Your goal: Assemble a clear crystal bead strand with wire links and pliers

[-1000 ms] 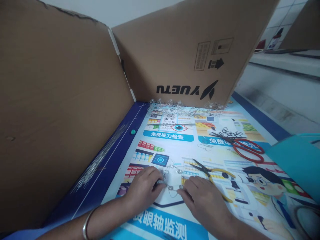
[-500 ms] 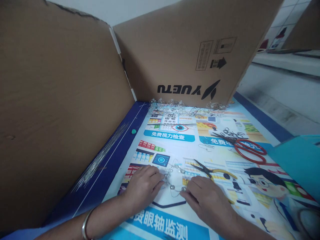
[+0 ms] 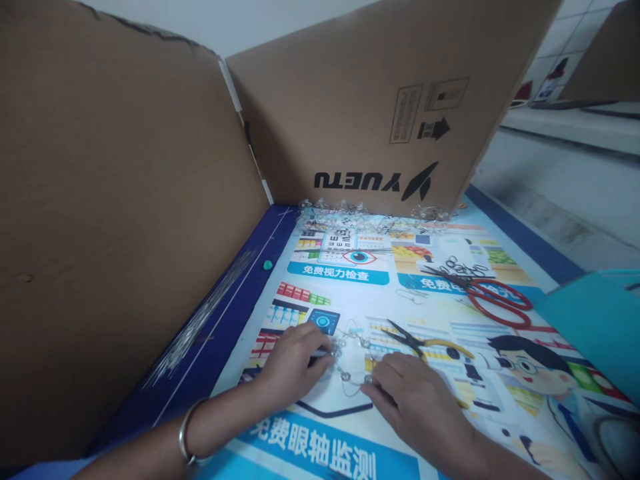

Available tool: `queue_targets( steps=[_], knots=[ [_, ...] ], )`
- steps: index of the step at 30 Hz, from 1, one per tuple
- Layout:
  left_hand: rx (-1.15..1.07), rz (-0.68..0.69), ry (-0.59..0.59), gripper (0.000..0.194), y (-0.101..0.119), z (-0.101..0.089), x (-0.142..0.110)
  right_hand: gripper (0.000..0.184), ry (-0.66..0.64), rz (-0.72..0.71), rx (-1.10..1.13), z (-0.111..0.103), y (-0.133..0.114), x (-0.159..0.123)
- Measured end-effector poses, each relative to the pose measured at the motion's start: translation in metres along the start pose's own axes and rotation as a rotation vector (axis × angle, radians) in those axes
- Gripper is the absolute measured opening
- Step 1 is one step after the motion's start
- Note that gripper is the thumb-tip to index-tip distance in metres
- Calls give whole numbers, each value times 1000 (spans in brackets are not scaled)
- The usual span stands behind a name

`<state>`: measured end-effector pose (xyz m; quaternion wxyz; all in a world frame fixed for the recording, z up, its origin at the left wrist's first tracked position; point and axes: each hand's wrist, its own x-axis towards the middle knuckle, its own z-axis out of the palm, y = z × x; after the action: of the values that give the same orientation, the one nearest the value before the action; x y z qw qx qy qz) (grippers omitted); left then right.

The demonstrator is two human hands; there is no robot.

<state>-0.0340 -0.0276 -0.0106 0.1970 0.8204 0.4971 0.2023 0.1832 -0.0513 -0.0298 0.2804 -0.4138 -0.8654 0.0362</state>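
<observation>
Between my hands is a loop of thin silvery wire with clear beads point(image 3: 345, 376), low over the printed sheet point(image 3: 320, 393). My left hand point(image 3: 297, 357) has its thumb and fingertips closed on the loop's left side. On the lower right side, my right hand point(image 3: 413, 393) pinches the loop near a bead, its other fingers curled under. Thin wire ends stick out above and below the loop. Just beyond my right hand lie pliers with yellow handles point(image 3: 440, 343), their dark jaws pointing left.
Red-handled scissors point(image 3: 500, 301) lie at the right near small dark rings point(image 3: 463, 267). Beaded wire pieces point(image 3: 340, 213) line the foot of the cardboard wall point(image 3: 350, 120). Straight wires point(image 3: 205, 310) lie along the left edge by another cardboard panel point(image 3: 125, 200). A teal object point(image 3: 595, 327) stands right.
My left hand has shifted slightly up and to the right, its thumb now further along the loop's left side. My right hand keeps its pinch almost in place.
</observation>
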Motion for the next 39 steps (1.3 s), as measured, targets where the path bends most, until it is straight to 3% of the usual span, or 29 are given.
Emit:
queue_targets(
  steps=[10, 22, 39],
  knots=[
    [33, -12, -1, 7, 2, 2, -1, 8, -30, 51, 12, 0, 0, -3],
    [166, -15, -8, 12, 2, 0, -1, 19, -54, 195, 44, -4, 2, -1],
    [121, 64, 37, 10, -9, -2, -2, 20, -81, 165, 101, -6, 3, 0]
  ],
)
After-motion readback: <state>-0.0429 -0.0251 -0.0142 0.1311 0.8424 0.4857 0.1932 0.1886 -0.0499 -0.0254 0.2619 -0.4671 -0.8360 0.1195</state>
